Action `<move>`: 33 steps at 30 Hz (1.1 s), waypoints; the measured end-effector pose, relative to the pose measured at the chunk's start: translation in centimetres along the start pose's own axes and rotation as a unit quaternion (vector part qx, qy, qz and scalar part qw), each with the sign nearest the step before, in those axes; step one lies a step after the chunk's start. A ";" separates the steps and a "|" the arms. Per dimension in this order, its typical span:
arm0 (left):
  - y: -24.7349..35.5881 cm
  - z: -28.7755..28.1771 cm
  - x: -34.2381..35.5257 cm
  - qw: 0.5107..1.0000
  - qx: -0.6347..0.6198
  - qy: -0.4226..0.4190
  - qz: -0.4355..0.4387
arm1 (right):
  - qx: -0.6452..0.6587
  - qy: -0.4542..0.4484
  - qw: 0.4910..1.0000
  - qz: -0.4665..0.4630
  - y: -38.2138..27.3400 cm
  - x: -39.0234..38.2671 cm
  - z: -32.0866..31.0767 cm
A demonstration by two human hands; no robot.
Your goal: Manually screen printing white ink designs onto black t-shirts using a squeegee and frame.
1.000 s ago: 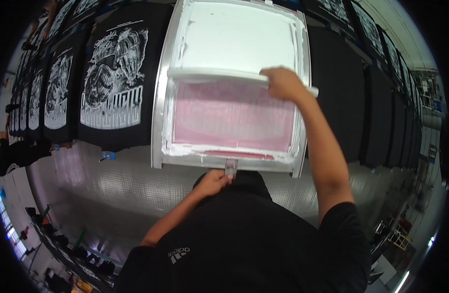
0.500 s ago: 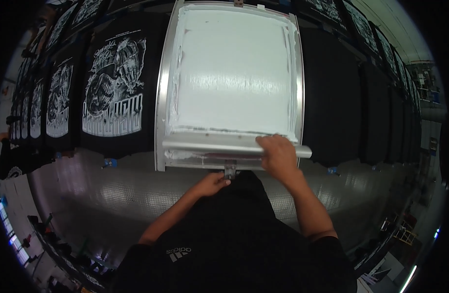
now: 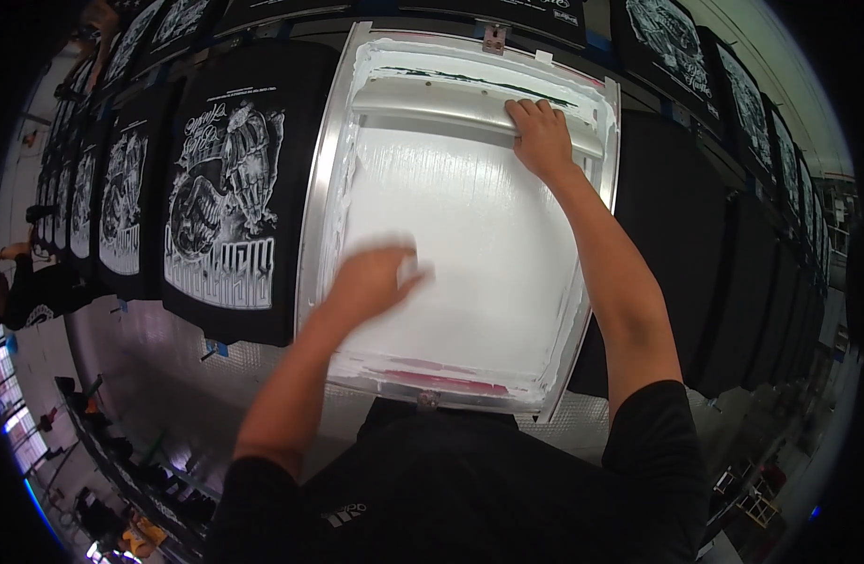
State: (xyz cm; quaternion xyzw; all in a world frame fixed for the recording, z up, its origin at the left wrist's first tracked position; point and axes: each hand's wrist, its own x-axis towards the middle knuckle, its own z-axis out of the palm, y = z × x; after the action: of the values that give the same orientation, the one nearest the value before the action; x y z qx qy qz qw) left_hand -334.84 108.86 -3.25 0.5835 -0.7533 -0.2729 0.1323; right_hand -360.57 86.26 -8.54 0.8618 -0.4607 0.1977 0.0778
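A printing screen [image 3: 312, 235] in a metal frame lies in front of me, its mesh coated with white ink [image 3: 460, 244]. Near its far end, a long metal squeegee [image 3: 441, 104] stretches across most of the frame's width. My right hand [image 3: 542, 136] grips the squeegee right of its middle, fingers curled over the top. Over the left part of the mesh hangs my left hand [image 3: 376, 282], blurred by motion, its thumb apart from the fingers and nothing visible in it. A small metal clamp [image 3: 429, 400] sits at the frame's near edge.
Black shirts with white prints, such as this printed shirt [image 3: 227, 202], lie in a row on the left. Plain black shirts [image 3: 667, 244] line the right. Another clamp [image 3: 493, 38] holds the far frame edge. At far left another person's dark sleeve [image 3: 51, 291] shows.
The squeegee has gone from the near end of the screen to the far end with my right hand on it. My left hand has left the near clamp and risen over the mesh.
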 end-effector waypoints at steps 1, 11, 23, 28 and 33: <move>-1.2 -1.4 4.4 0.996 0.042 0.072 0.013 | -0.012 -0.059 0.998 0.031 0.2 0.4 0.1; -9.1 -8.4 23.6 0.947 0.319 0.041 0.004 | -0.074 -0.228 0.955 0.174 8.9 -0.9 -4.6; -4.6 -1.4 -13.0 0.981 0.158 0.047 0.100 | 0.104 -0.217 0.965 0.106 -12.4 -28.0 -18.6; -2.0 -1.7 -20.9 0.987 0.130 0.026 0.095 | 0.128 -0.239 0.950 0.156 -19.4 -32.7 -23.7; -3.6 0.0 -20.8 0.990 0.096 0.046 0.089 | 0.120 -0.268 0.941 0.168 -19.0 -33.2 -21.6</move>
State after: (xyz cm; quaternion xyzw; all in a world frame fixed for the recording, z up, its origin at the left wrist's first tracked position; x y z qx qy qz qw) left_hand -326.01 127.99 -2.82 0.5362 -0.8181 -0.1593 0.1336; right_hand -367.24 129.17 -1.68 0.7957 -0.5755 0.0234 -0.1873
